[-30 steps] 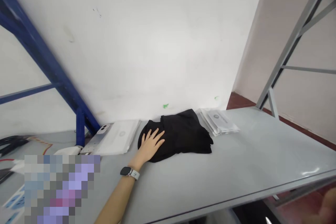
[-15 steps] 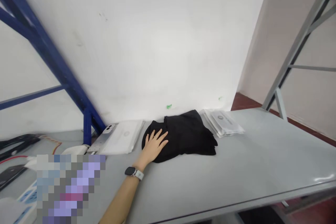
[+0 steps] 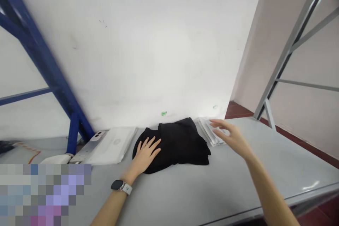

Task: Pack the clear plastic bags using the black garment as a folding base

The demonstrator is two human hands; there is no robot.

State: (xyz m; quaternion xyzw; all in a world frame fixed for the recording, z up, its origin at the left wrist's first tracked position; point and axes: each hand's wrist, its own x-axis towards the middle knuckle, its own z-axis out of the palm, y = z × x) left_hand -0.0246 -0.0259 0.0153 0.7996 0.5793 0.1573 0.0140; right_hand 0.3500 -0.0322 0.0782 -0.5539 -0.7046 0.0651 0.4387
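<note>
Cloth (image 3: 180, 144), black and folded, on the grey surface (image 3: 169, 194); left hand (image 3: 144, 155) lies on one end, fingers spread; right hand (image 3: 229, 136), well apart, has thumb and fingers parted before white packets (image 3: 206, 130), contact indeterminable. Leftward of the left hand, a pale pouch (image 3: 111, 148).

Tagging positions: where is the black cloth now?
In the head view, the black cloth lies below centre between white packets on the grey table, left end under the left hand.

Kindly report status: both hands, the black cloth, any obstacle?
Left hand spread, resting on black cloth. Right hand open, near white packets; contact unclear. Packets lie beside cloth's right end.
</note>
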